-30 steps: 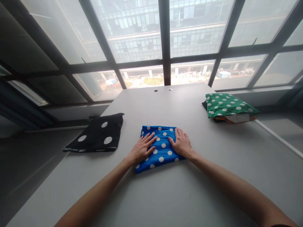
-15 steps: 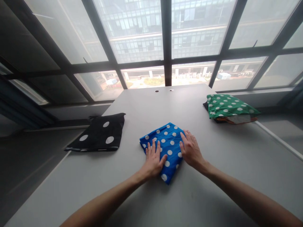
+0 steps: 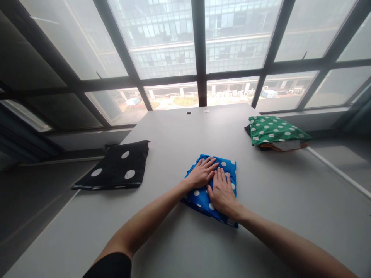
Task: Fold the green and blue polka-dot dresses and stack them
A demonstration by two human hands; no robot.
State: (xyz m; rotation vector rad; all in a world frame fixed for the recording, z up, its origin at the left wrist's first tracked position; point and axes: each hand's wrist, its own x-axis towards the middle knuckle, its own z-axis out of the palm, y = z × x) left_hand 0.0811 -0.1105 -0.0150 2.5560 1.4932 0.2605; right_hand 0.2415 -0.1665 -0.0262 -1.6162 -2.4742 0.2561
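A folded blue bag with white polka dots (image 3: 199,199) lies on the white table in front of me; it looks like thin, slightly crinkled fabric or plastic. My left hand (image 3: 201,172) rests flat on its upper part, fingers stretched toward the right. Just beside it, my right hand (image 3: 222,192) presses flat on the middle and lower right, fingers pointing away from me. The two hands nearly touch and cover much of the bag's face. Neither hand grips it.
A black bag with large white dots (image 3: 116,170) lies at the table's left edge, partly overhanging. At the right edge sits a stack topped by a green polka-dot bag (image 3: 275,129), also overhanging. The white table (image 3: 171,131) reaches toward large windows and has two round holes (image 3: 189,112) at its far end.
The blue bag has turned and now lies squarer, slightly further right. My left hand has slid up and right across it; my right hand has moved from its right edge onto its face.
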